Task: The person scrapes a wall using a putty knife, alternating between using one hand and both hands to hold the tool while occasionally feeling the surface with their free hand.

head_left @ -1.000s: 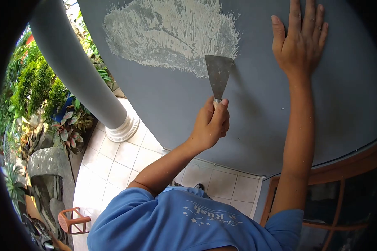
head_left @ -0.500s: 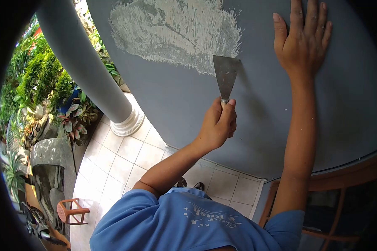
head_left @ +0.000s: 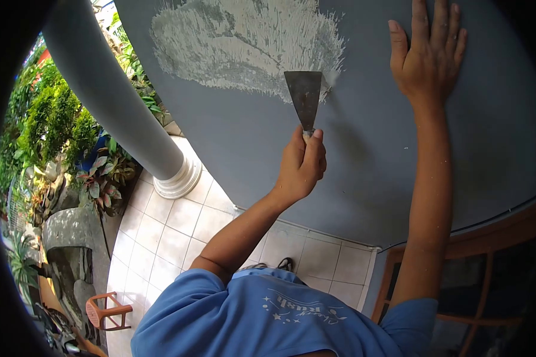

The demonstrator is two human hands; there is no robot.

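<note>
My left hand (head_left: 304,163) is closed around the handle of a putty knife (head_left: 305,95), thumb along its upper side. The wide metal blade points up, its edge at the lower border of a rough whitish patch (head_left: 250,44) on the grey wall (head_left: 232,137). Whether the edge presses on the wall is hard to tell. My right hand (head_left: 429,65) lies flat against the bare grey wall to the right of the patch, fingers spread and pointing up. It holds nothing.
A round grey column (head_left: 113,89) with a white base stands at left. Beyond the tiled floor (head_left: 173,244) are plants (head_left: 59,119) and rocks. An orange-brown plastic stool (head_left: 107,310) is at lower left. A wood-framed window (head_left: 482,262) lies below my right arm.
My left hand has moved left and slightly up with the putty knife, so the blade now overlaps the patch's lower edge. My right hand stays flat on the wall.
</note>
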